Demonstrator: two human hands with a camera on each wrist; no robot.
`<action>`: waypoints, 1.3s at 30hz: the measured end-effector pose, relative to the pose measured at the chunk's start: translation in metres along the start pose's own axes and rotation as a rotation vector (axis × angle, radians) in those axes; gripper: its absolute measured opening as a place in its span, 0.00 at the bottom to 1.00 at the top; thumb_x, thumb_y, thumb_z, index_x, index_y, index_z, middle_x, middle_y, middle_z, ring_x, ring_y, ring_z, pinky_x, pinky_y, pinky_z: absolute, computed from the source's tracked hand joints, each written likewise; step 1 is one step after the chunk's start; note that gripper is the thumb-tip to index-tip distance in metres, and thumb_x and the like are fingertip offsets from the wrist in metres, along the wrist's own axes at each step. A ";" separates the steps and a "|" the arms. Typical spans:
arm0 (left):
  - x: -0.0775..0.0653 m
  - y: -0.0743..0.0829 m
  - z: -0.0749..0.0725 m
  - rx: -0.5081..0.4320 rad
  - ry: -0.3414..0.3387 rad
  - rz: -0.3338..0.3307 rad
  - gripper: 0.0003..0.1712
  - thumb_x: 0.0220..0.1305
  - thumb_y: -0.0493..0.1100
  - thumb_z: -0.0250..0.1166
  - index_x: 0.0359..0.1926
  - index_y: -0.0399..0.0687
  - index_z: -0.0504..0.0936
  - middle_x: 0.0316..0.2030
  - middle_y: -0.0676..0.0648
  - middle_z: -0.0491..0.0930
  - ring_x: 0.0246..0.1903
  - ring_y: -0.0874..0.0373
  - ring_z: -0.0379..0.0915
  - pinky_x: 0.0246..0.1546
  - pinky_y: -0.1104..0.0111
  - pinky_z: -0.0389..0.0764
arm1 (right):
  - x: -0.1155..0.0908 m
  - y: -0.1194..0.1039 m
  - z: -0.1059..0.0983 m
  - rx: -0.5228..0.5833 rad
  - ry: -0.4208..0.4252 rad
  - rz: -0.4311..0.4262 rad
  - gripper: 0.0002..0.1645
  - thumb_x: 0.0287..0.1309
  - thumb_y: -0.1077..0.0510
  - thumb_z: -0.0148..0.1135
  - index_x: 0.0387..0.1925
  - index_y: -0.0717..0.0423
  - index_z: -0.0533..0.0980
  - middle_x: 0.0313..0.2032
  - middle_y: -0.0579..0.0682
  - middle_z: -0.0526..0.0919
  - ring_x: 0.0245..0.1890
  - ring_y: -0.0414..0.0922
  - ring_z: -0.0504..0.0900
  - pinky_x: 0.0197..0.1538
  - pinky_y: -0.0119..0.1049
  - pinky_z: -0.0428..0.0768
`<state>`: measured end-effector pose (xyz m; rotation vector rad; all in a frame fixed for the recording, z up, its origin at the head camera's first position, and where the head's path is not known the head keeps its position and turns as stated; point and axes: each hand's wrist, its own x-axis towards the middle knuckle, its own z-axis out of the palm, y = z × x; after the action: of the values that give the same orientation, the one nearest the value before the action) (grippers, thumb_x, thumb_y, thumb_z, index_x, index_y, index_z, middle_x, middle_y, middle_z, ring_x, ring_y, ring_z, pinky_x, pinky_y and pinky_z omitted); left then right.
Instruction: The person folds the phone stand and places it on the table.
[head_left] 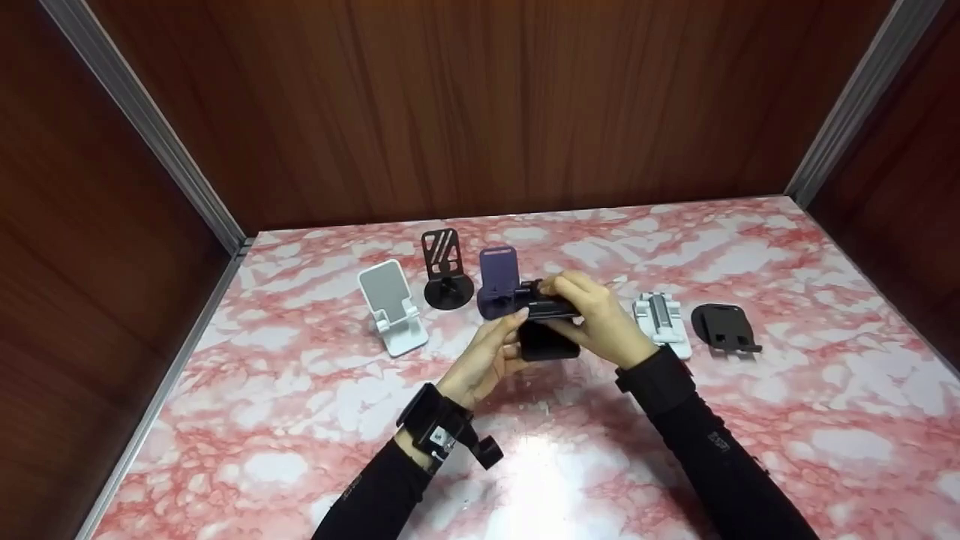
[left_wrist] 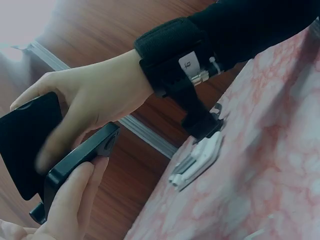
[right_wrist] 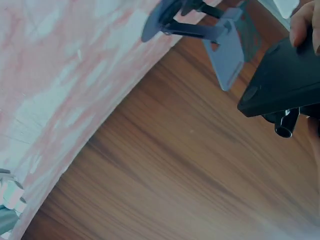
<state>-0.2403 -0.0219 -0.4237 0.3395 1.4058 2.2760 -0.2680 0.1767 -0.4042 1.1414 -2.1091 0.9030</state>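
Both hands hold a black folding phone stand [head_left: 550, 343] above the middle of the table, partly opened into two plates at an angle. My left hand [head_left: 484, 358] grips its thick base [left_wrist: 82, 150] from the left, thumb and fingers on opposite sides. From the right, my right hand [head_left: 606, 321] pinches the thinner plate [left_wrist: 27, 142], its blurred thumb lying across the face and its fingers behind. A short black rod-like part [right_wrist: 286, 124] juts from under the stand. Behind the hands a purple phone stand [head_left: 499, 268] stands upright, partly covered by the held one.
To the left stand an upright white phone stand [head_left: 386, 294] with a grey pad and a black slotted one [head_left: 442, 255]. A folded white stand [head_left: 661, 319] and a folded black stand [head_left: 724, 326] lie right of the hands. Wooden panels [head_left: 480, 112] enclose the marbled table [head_left: 270, 420].
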 end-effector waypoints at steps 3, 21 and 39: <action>-0.001 0.002 -0.002 0.023 -0.007 0.021 0.40 0.58 0.58 0.65 0.60 0.32 0.68 0.46 0.41 0.80 0.38 0.54 0.81 0.50 0.54 0.80 | 0.002 -0.002 -0.005 0.095 -0.037 0.033 0.17 0.56 0.63 0.68 0.47 0.61 0.76 0.48 0.54 0.80 0.50 0.50 0.79 0.54 0.42 0.78; 0.004 0.011 -0.013 0.094 0.033 0.096 0.40 0.60 0.43 0.59 0.68 0.28 0.57 0.48 0.38 0.79 0.37 0.54 0.82 0.36 0.69 0.84 | 0.004 -0.006 -0.031 0.482 -0.185 0.633 0.35 0.62 0.57 0.65 0.65 0.63 0.62 0.60 0.61 0.68 0.60 0.55 0.69 0.63 0.50 0.70; 0.003 0.011 -0.012 0.052 0.065 0.156 0.38 0.60 0.32 0.59 0.68 0.25 0.56 0.55 0.34 0.72 0.40 0.55 0.79 0.36 0.70 0.83 | -0.001 0.005 -0.027 0.992 -0.195 0.918 0.42 0.60 0.68 0.61 0.71 0.72 0.52 0.56 0.64 0.70 0.49 0.48 0.78 0.53 0.44 0.80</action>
<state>-0.2511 -0.0341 -0.4195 0.4084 1.5209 2.3980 -0.2674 0.1999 -0.3895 0.5656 -2.3800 2.5323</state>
